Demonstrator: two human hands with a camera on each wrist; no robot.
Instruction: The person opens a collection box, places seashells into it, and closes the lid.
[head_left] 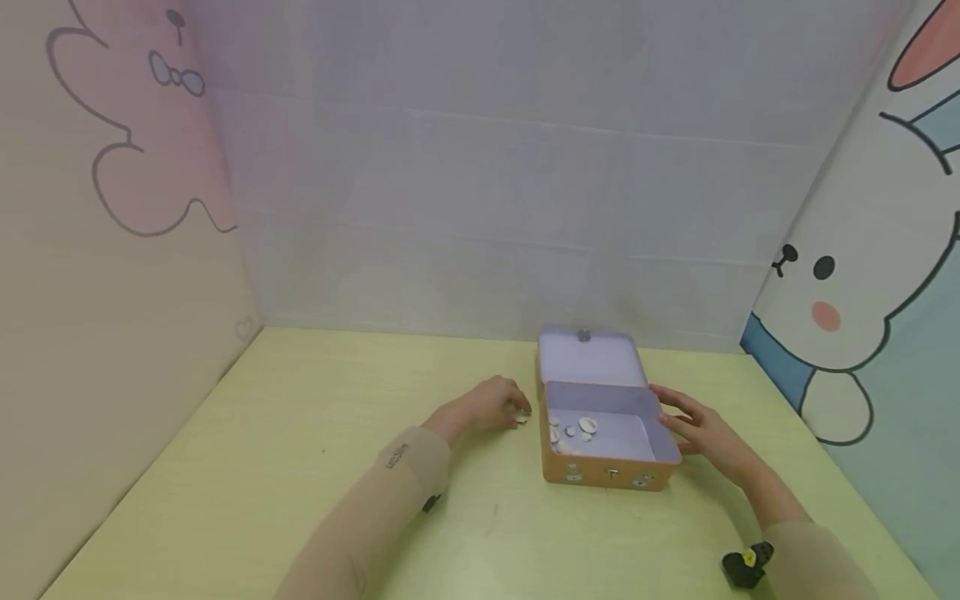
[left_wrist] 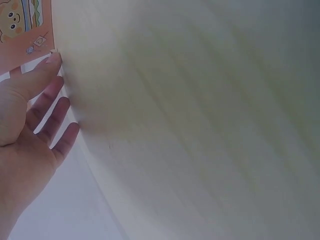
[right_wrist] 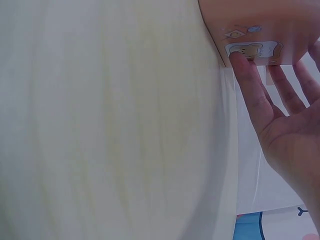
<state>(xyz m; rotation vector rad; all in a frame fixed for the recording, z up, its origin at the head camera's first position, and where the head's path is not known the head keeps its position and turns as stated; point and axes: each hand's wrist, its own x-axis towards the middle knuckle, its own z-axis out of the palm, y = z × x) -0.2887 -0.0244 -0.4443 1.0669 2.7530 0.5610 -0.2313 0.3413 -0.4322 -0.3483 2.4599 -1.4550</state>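
A small tin case (head_left: 611, 471), orange outside with a lavender inside, stands on the table with its lid (head_left: 592, 358) swung back. Several small white seashells (head_left: 587, 426) lie in the left part of its tray. Just left of the case, my left hand (head_left: 491, 403) pinches a small white shell (head_left: 521, 417) between thumb and index finger, low over the tabletop. Only a sliver of that shell shows in the left wrist view. My right hand (head_left: 708, 433) rests against the case's right side, its fingers fairly straight. The thumb (right_wrist: 241, 62) touches the printed outer wall.
A pale yellow table (head_left: 225, 467) lies under everything. White sheeting (head_left: 450, 208) hangs behind it, and printed panels with cartoon animals (head_left: 847, 333) stand at both sides. A black device (head_left: 746, 565) is by the right sleeve.
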